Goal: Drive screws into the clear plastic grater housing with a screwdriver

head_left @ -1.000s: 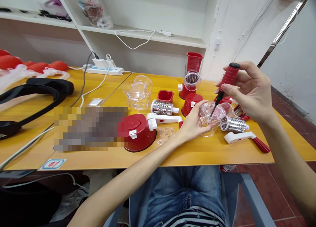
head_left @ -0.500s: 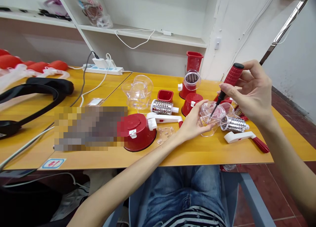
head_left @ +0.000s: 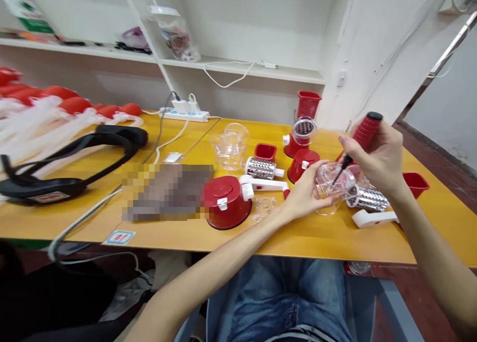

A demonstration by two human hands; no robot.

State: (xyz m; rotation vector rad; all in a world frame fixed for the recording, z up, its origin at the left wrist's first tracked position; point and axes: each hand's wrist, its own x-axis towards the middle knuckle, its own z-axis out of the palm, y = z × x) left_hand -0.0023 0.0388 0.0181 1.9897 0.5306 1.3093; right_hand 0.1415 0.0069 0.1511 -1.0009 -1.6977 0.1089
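My right hand point(head_left: 383, 151) grips the red handle of a screwdriver point(head_left: 367, 129). The dark shaft slants down and its tip points into a clear plastic housing point(head_left: 333, 183); whether it meets a screw is too small to tell. Around the housing's left side, my left hand point(head_left: 307, 195) holds it steady on or just above the table. Just right of it lies a metal grater drum point(head_left: 368, 199), with a white crank handle point(head_left: 372, 218) partly behind my right wrist. Left of my left hand are a small clear plate with tiny parts point(head_left: 264, 209) and a red suction base point(head_left: 227, 203).
A second clear housing point(head_left: 231, 146), another grater drum point(head_left: 263, 168) and an assembled red grater point(head_left: 303, 123) stand farther back. A black headset strap point(head_left: 112, 156), cables and a power strip point(head_left: 186, 114) lie left. A red hopper point(head_left: 415, 184) sits at right.
The camera view has turned left, so things appear shifted to the right. Both hands keep their hold on the screwdriver and the clear housing.
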